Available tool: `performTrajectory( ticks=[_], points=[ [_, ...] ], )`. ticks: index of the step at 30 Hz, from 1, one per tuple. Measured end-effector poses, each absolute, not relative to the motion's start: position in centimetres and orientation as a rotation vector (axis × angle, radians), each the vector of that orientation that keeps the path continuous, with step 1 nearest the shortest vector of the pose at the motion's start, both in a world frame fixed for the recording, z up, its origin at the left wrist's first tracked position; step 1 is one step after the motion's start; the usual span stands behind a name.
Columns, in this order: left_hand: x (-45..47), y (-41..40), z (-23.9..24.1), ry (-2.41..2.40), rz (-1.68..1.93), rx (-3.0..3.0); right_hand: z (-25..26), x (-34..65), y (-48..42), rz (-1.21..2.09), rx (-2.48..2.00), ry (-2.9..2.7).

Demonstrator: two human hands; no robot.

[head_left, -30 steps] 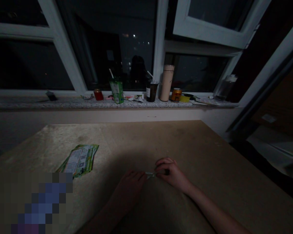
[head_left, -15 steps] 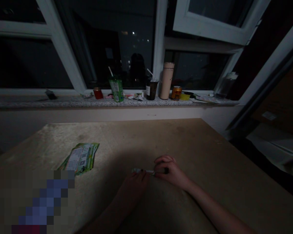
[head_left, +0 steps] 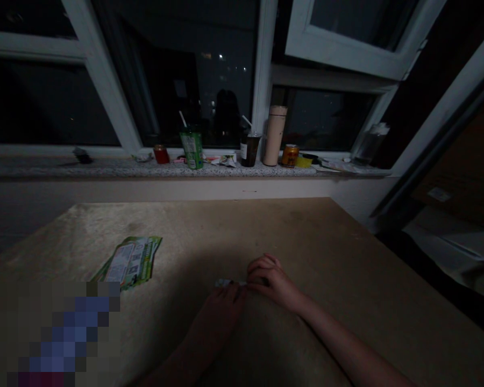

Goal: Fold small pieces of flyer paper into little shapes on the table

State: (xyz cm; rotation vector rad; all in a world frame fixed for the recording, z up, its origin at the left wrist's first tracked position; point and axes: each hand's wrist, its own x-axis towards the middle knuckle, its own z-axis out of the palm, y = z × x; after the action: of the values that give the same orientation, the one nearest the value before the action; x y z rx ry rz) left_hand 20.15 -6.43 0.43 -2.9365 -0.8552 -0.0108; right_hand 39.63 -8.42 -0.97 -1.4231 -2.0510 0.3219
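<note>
A small, flat, pale green-and-white strip (head_left: 222, 282) lies low over the table between my hands; the fingers cover most of it, and its exact kind is too dim to tell. My left hand (head_left: 227, 302) has its fingers bent down over the strip, with one end sticking out past them on the left. At the strip's right end, my right hand (head_left: 271, 280) is closed in a pinch, its other fingers curled above. The fingertips of both hands nearly meet.
A green printed packet (head_left: 131, 260) lies on the wooden table (head_left: 177, 226) at the left. Along the windowsill (head_left: 221, 171) stand a green cup (head_left: 192, 148), a dark cup with a straw (head_left: 250, 149), a beige flask (head_left: 275, 135), a gold can (head_left: 290, 155) and a red jar (head_left: 161, 154).
My right hand has shifted slightly left, closer to my left hand, and the gap between them has narrowed. Less of the strip shows between the fingers. My left hand stays nearly in place.
</note>
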Motion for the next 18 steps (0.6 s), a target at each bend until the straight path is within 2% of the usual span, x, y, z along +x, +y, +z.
performTrajectory(
  ticks=[4,9,18],
  points=[
    [20.0,-6.9,0.3,-0.906,-0.009,-2.964,-1.2,39.6,-8.0,0.187,-1.472,-2.151],
    [19.7,-7.4,0.3,-0.932,-0.17,-3.081,-1.5,39.5,-7.3,0.032,-1.478,-2.292],
    [18.9,-8.0,0.4,-0.949,-0.149,-3.286,-2.0,39.3,-6.6,0.056,-1.497,-2.291]
  ],
)
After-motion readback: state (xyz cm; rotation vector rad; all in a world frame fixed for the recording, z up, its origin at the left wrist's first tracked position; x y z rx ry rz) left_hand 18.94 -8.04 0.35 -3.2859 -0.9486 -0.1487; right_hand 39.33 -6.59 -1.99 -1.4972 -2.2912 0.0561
